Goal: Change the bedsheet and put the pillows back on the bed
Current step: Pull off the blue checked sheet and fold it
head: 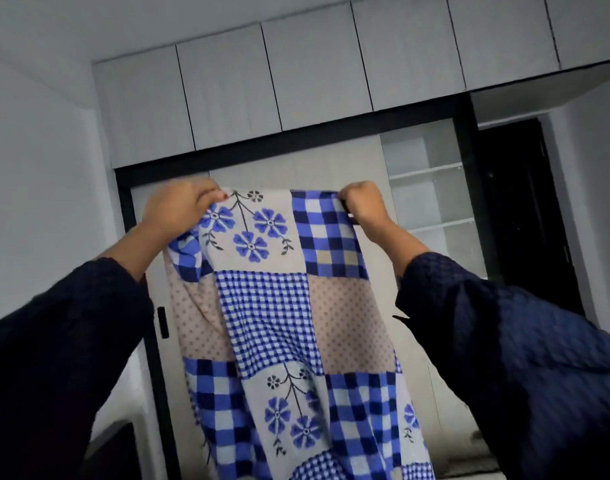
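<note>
A blue, white and beige patchwork bedsheet (279,317) with checks and blue flowers hangs down in front of me, held up high by its top edge. My left hand (179,209) grips the sheet's upper left corner, where the cloth bunches. My right hand (364,204) is a fist around the upper right corner. Both arms wear dark sleeves and reach up and forward. The bed and pillows are out of view.
Behind the sheet stands a wardrobe with a black-framed sliding door (151,306) and open white shelves (431,195). Grey overhead cabinets (314,71) run above. A dark doorway (525,209) is at the right, a white wall (37,185) at the left.
</note>
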